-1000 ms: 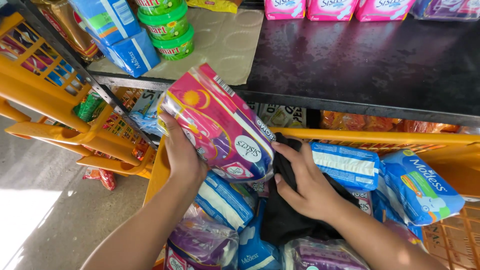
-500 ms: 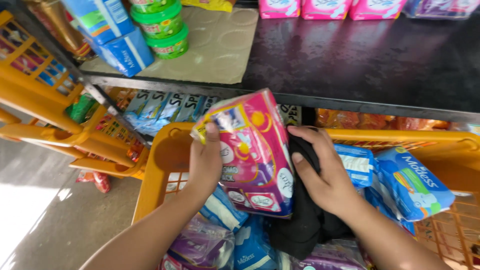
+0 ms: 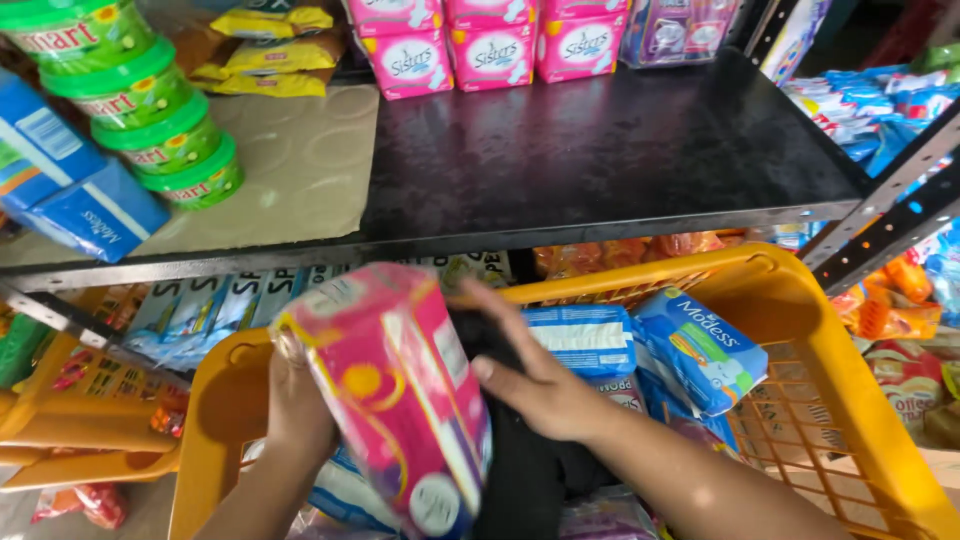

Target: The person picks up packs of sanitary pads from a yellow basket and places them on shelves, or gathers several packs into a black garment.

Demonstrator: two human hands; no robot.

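A large pink pack (image 3: pixel 395 395) of several soft packets, with yellow and white print, is held upright over a yellow plastic basket (image 3: pixel 850 390). My left hand (image 3: pixel 295 405) grips its left side. My right hand (image 3: pixel 545 385) lies flat against its right side, fingers spread, above a black cloth item (image 3: pixel 525 480) in the basket. Blue packets (image 3: pixel 695 350) and purple ones lie in the basket to the right and below.
A black shelf board (image 3: pixel 600 150) runs above the basket, with pink packs (image 3: pixel 490 45) at its back. Green tubs (image 3: pixel 150 110) and blue packs (image 3: pixel 75 190) stand at left on a beige mat. A metal shelf post (image 3: pixel 890 215) is at right. More yellow baskets (image 3: pixel 70 430) sit at left.
The pink pack has turned from a slant to upright and come lower and nearer to me. The view has swung up and right, showing more of the shelf board.
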